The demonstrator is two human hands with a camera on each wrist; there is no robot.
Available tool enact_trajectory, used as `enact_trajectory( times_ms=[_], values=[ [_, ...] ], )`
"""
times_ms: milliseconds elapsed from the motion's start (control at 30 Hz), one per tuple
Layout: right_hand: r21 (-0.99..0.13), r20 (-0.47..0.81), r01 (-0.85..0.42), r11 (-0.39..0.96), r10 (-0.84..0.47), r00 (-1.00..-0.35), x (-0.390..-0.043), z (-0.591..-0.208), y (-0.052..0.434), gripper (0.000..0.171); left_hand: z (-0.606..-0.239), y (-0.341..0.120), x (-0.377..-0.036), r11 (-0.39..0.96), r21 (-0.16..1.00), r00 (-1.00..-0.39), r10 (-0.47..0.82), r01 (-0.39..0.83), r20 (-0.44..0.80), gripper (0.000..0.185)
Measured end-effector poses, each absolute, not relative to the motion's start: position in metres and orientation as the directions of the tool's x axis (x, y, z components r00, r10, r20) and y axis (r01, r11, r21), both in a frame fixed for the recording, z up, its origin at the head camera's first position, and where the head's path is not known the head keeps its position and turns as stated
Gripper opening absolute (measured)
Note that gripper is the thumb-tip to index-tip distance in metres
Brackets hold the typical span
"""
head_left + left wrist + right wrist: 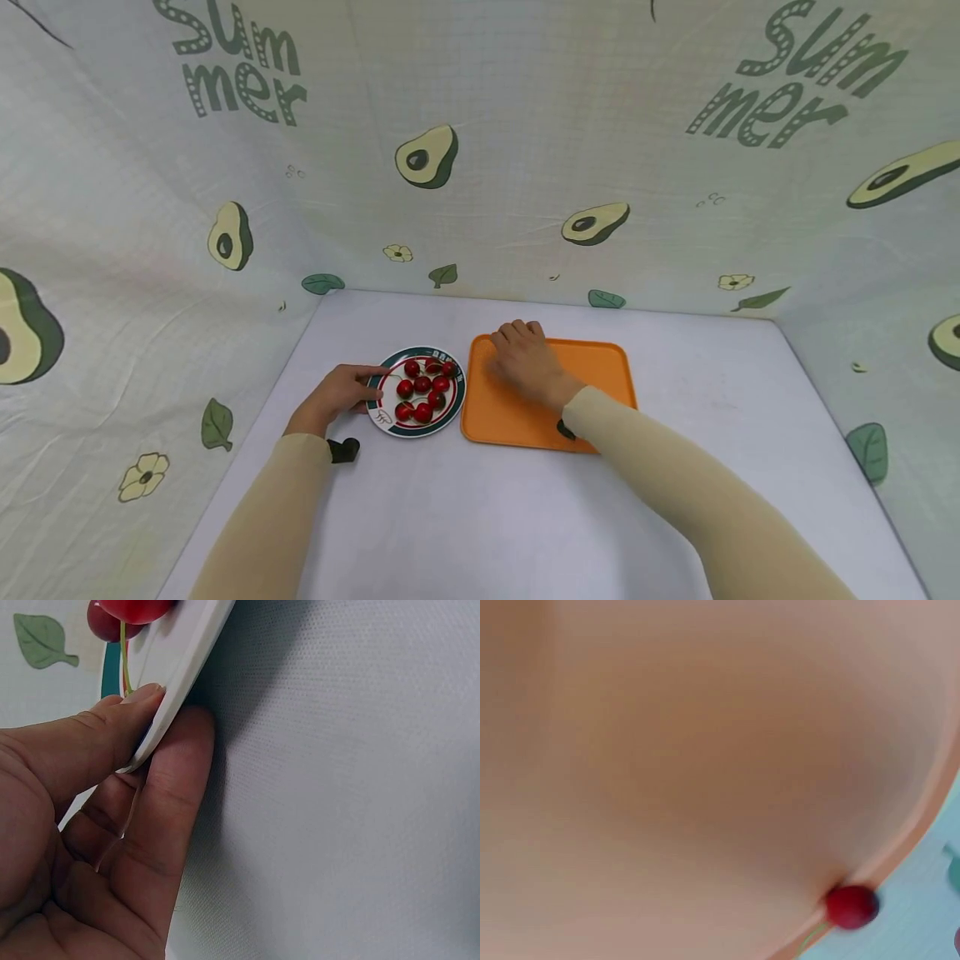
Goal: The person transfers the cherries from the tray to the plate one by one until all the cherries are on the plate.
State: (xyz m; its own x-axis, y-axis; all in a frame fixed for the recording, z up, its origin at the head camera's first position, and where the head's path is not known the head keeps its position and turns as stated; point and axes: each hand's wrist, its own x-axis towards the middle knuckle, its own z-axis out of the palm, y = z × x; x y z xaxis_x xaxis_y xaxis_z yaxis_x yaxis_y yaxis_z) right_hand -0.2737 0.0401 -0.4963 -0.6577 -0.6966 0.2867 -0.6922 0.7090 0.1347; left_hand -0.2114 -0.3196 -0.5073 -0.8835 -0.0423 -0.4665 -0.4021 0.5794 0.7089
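Note:
My left hand (343, 398) pinches the left rim of a round white plate (388, 385) banded in green and red, thumb on top and fingers beneath. Several red cherries (422, 384), some with stems, lie on the plate. Up close in the left wrist view, the plate (182, 652) tilts above the cloth, one cherry stem by the thumb. My right hand (527, 358), fingers bent, is over the far left part of an orange tray (592, 379); its grip is hidden. A cherry (853, 907) with a green stem overlaps the tray rim in the right wrist view.
A white cloth (480, 517) covers the table. Behind and at both sides hang pale curtains (510, 175) printed with avocados, leaves and lettering. The plate stands close to the tray's left edge. Dark straps (345, 451) show at the wrists.

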Motion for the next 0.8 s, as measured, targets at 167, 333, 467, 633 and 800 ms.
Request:
enact_trajectory(
  times_ms=[167, 333, 467, 633, 800],
  values=[
    [0.115, 0.283, -0.632, 0.767, -0.635, -0.719, -0.289, -0.500, 0.061, 0.036, -0.508, -0.320, -0.212, 0.582, 0.707, -0.882, -0.039, -0.402, -0.470, 0.051],
    [0.117, 0.234, -0.610, 0.784, -0.618, -0.750, -0.295, -0.505, 0.075, 0.035, -0.509, -0.322, -0.212, 0.585, 0.708, -0.885, -0.037, -0.397, -0.465, 0.051],
    [0.135, 0.212, -0.607, 0.783, -0.622, -0.754, -0.298, -0.508, 0.079, 0.040, -0.508, -0.322, -0.211, 0.587, 0.712, -0.890, -0.036, -0.386, -0.454, 0.050],
    [0.168, 0.180, -0.599, 0.783, -0.622, -0.762, -0.301, -0.511, 0.081, 0.047, -0.509, -0.321, -0.210, 0.587, 0.716, -0.894, -0.031, -0.378, -0.446, 0.050],
    [0.156, 0.153, -0.591, 0.791, -0.610, -0.777, -0.304, -0.515, 0.082, 0.048, -0.509, -0.321, -0.212, 0.577, 0.721, -0.892, -0.032, -0.385, -0.451, 0.050]
  ],
)
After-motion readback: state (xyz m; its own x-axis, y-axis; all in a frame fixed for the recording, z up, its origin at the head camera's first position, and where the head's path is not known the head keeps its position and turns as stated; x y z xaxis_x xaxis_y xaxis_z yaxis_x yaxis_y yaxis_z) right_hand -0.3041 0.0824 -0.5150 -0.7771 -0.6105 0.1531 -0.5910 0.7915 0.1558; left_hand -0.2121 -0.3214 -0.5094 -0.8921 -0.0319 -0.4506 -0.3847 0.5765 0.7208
